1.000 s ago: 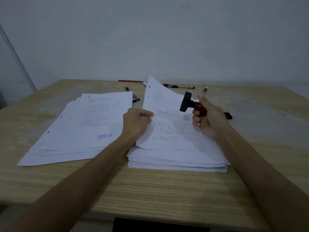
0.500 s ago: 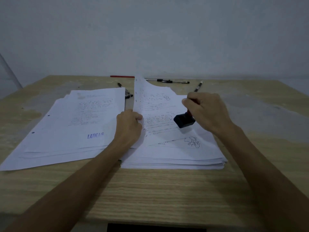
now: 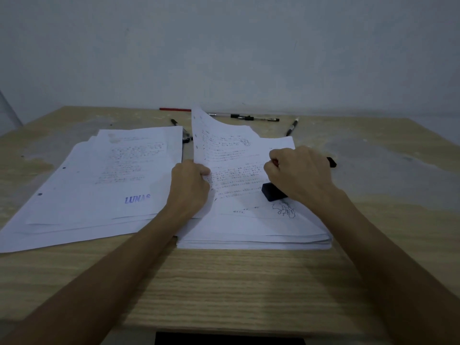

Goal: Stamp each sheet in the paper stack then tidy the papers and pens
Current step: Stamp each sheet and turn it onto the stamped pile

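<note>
Right hand: my right hand (image 3: 302,174) is curled round the stamp (image 3: 273,192), only a speck of its red handle showing between my fingers; its black base is pressed down on the sheet below the lifted one, on the part nearest me.
Left hand: my left hand (image 3: 190,186) pinches the near left edge of the lifted sheet (image 3: 224,150) and holds it up and back, so the page under it lies open to the stamp.
Under my hands: the unstamped stack (image 3: 254,236) lies square on the bench (image 3: 224,290), thick, many sheets deep. A pen scribble sits just right of the stamp's base, toward me.
Left of my left hand: the stamped pile (image 3: 99,185) is fanned loosely; its top sheet carries a blue mark reading LUNAS near its lower edge. This pile looks thinner than the stack.
Beyond my hands: pens lie scattered along the far edge: a red pen (image 3: 175,109), a black pen (image 3: 254,118) lying crosswise, another black pen (image 3: 292,126) angled to the right, and one more partly hidden behind the piles. A small dark object (image 3: 332,162) peeps out just past my right hand; I cannot tell what it is.
Done so far: I judge a fair share stamped, going by the left pile.
Left to do: most of the stack, I reckon, then squaring both piles into one and gathering the pens, none of it begun.
</note>
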